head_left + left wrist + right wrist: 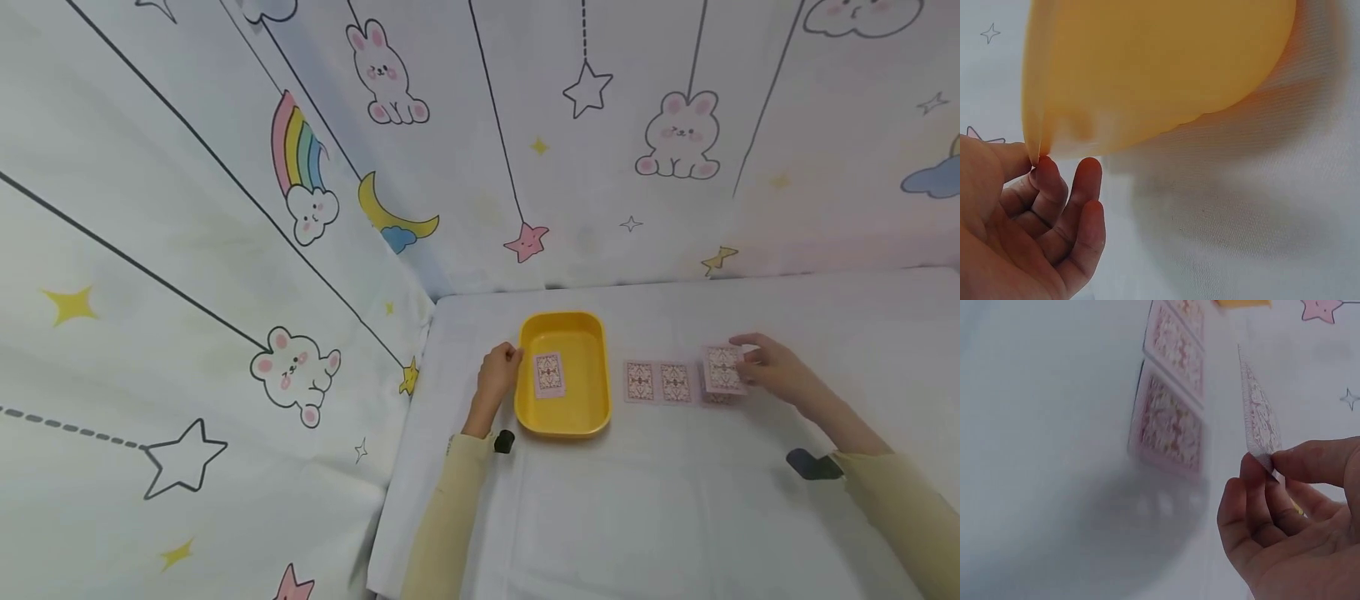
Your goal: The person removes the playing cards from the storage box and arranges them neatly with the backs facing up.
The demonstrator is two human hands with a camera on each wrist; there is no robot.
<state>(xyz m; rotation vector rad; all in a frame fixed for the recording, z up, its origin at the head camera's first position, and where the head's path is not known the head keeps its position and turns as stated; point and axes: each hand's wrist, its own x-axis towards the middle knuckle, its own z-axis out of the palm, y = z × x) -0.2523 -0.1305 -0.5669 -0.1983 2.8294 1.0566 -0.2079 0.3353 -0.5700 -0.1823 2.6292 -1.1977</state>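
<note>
My left hand (498, 372) pinches the left rim of a yellow plastic tray (588, 379), thumb on one side of the rim and a fingertip on the other in the left wrist view. A patterned playing card (549, 375) lies back up inside the tray, toward its left side. To the right, my right hand (776, 371) holds a playing card (1261, 419) by its edge between thumb and fingers, lifted off the table. Below this held card, another card (1169, 428) lies mostly hidden in the head view. Two more cards, a left one (640, 382) and a middle one (675, 382), continue the row.
A white cloth covers the table (637, 508). Behind and to the left rise fabric walls (480, 150) printed with rabbits, stars and clouds. Dark objects show beside the left forearm (505, 442) and the right forearm (813, 464).
</note>
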